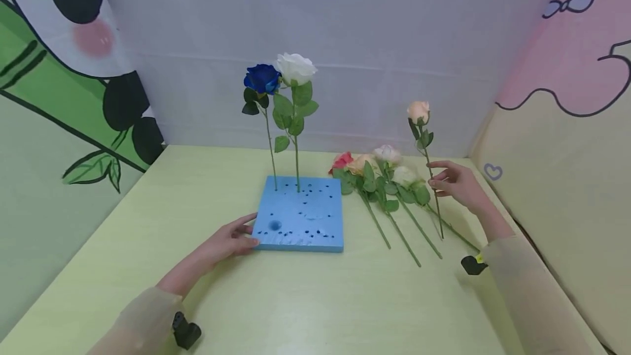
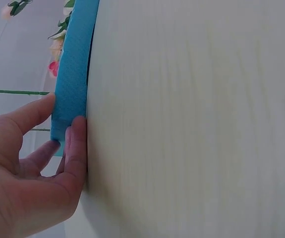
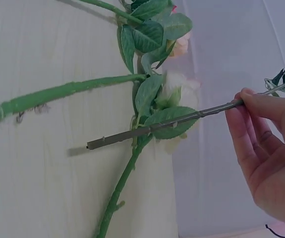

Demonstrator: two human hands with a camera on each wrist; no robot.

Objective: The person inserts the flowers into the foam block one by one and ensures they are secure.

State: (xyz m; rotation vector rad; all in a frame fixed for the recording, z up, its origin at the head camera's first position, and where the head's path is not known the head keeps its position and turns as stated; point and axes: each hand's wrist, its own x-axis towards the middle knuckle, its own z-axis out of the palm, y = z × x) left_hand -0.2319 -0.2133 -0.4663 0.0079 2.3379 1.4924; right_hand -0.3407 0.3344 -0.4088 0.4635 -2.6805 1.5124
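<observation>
A blue foam block (image 1: 315,207) with several holes lies on the table. My left hand (image 1: 230,241) holds its left edge near the front corner; in the left wrist view the thumb and fingers (image 2: 77,153) lie on different faces of the block (image 2: 73,74). A blue artificial rose (image 1: 262,79) and a white rose (image 1: 297,69) stand upright in back holes. On the right, my right hand (image 1: 459,184) pinches the stem of a peach rose (image 1: 418,112), bloom up and slightly tilted. The stem's lower end (image 3: 112,140) shows in the right wrist view.
Several artificial roses (image 1: 386,153), red, peach and pale, lie in a bunch right of the block, stems pointing toward the front. A white cloth backdrop (image 1: 365,70) hangs behind the table (image 1: 320,300). Cartoon-printed panels (image 1: 59,141) flank both sides.
</observation>
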